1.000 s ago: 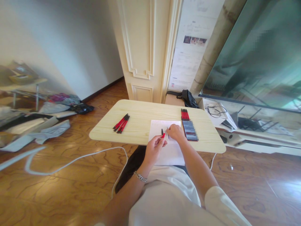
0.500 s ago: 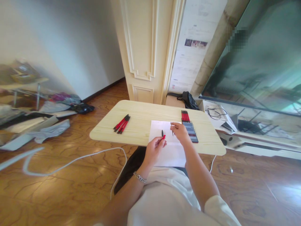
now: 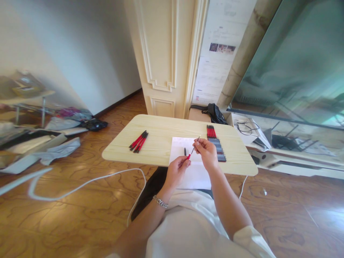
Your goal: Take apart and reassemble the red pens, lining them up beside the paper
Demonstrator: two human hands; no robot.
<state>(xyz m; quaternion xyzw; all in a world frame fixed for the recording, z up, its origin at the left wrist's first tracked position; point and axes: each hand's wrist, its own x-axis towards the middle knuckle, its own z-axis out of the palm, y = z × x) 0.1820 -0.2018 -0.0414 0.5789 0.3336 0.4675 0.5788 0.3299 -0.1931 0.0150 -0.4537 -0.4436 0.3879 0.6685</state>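
My left hand [image 3: 179, 167] is closed around a red pen barrel [image 3: 189, 156], whose end sticks out past the fingertips. In my right hand [image 3: 204, 149] a thin dark pen refill [image 3: 192, 149] is pinched, slanting down toward the barrel. The refill's lower tip is at the barrel's open end; whether it is inside I cannot tell. A black pen tip piece [image 3: 185, 151] lies on the white paper [image 3: 197, 175] beneath both hands. Several red and black pens [image 3: 139, 141] lie loosely at the table's left, and several more [image 3: 211, 131] stand in a tidy row at the back right.
The pale wooden table [image 3: 158, 125] has rounded corners. A dark phone [image 3: 221, 157] lies right of the paper, partly behind my right hand. A black bag [image 3: 215, 113] sits behind the table. A white cable [image 3: 88, 186] runs over the floor at left.
My right hand has brought the refill down and left, tilting it from near upright to a slant that meets the red barrel. My left hand has stayed nearly still.
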